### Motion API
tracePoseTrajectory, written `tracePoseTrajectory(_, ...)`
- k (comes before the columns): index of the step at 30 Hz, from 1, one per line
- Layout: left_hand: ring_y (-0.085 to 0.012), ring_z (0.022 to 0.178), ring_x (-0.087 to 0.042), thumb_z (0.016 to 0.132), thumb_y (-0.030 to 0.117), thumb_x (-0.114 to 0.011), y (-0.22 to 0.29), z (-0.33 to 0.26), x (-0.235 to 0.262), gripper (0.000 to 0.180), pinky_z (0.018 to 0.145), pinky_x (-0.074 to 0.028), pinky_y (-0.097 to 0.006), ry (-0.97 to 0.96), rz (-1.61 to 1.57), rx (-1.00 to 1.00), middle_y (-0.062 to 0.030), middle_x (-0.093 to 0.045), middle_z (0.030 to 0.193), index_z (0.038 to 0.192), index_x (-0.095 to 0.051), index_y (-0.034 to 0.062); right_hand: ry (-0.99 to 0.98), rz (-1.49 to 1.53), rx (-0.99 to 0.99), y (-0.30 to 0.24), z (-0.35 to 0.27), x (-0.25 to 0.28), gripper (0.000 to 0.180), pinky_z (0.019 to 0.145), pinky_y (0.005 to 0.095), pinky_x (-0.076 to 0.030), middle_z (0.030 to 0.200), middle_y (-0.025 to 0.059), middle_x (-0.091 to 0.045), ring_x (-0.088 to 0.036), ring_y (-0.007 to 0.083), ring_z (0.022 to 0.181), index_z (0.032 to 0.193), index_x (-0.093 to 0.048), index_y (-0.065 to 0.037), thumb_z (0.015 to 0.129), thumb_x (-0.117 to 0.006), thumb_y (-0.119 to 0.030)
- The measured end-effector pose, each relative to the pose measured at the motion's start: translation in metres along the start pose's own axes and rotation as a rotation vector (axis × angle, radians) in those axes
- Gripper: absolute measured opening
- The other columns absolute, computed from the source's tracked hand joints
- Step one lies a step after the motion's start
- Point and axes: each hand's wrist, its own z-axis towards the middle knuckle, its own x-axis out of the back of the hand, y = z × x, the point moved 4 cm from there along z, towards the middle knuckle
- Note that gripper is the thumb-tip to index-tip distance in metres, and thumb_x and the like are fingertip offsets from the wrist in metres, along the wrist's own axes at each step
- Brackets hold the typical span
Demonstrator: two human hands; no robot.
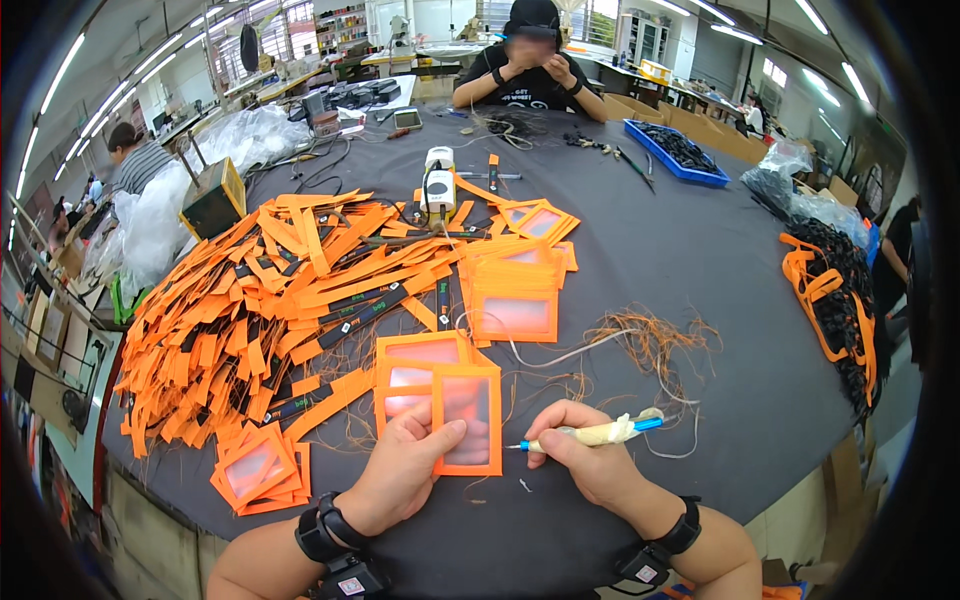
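My left hand (403,462) grips an orange-framed badge pouch (468,385) with a clear window, thumb on its front and fingers showing through from behind. In my right hand (592,468) is a pen-shaped tool (600,433), wrapped in cream tape with blue ends. Its thin tip points left, close to the pouch's right edge; whether it touches I cannot tell. Directly behind the held pouch lie more orange pouches (392,402), and a taller stack of pouches (515,305) sits farther back. Another small pile of pouches (258,470) lies left of my left hand.
A large heap of orange straps (250,310) covers the left of the dark table. Loose orange threads (650,340) and a pale cord (575,353) lie to the right. Beyond stand a white power strip (438,190) and a blue tray (676,152). Another person (530,85) sits opposite.
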Motion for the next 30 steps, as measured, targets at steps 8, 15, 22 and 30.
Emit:
tracePoseTrajectory(8,-0.0162,0.096,-0.063,0.094,0.005,-0.051,0.0,0.0,0.0,0.026,0.085,-0.053,-0.032,0.024,0.021,0.015,-0.01,-0.063,0.109,0.119,-0.052,-0.0019,0.094,-0.003,-0.054,-0.003,0.0,-0.005,0.011,0.068,0.0248,-0.052,0.083,0.007,-0.062,-0.062,0.012,0.073,0.093,-0.055,-0.001,0.087,-0.062,-0.007)
tracePoseTrajectory(15,-0.018,0.097,-0.064,0.093,0.004,-0.053,-0.002,0.001,0.001,0.028,0.086,-0.054,-0.033,0.013,0.021,0.025,-0.0105,-0.063,0.111,0.12,-0.053,-0.0002,0.058,-0.071,-0.05,-0.004,0.0,-0.007,0.014,0.071,0.0243,-0.052,0.084,0.0066,-0.063,-0.062,0.0114,0.075,0.093,-0.056,-0.001,0.087,-0.064,-0.011)
tracePoseTrajectory(22,-0.0173,0.097,-0.064,0.092,0.005,-0.054,-0.002,0.001,0.001,0.028,0.085,-0.054,-0.032,-0.003,0.017,0.036,-0.0103,-0.064,0.11,0.12,-0.053,0.0,0.056,-0.076,-0.043,-0.005,-0.001,-0.008,0.015,0.069,0.0223,-0.05,0.084,0.0042,-0.062,-0.061,0.0086,0.076,0.093,-0.057,-0.001,0.087,-0.065,-0.013)
tracePoseTrajectory(30,-0.0154,0.091,-0.065,0.094,0.005,-0.052,-0.001,0.002,0.001,0.026,0.081,-0.056,-0.03,-0.001,0.026,0.015,-0.0103,-0.064,0.106,0.119,-0.052,-0.0017,0.032,-0.11,-0.045,-0.006,0.0,-0.008,0.014,0.068,0.0214,-0.05,0.084,0.0031,-0.062,-0.059,0.0072,0.075,0.092,-0.057,-0.001,0.088,-0.065,-0.013)
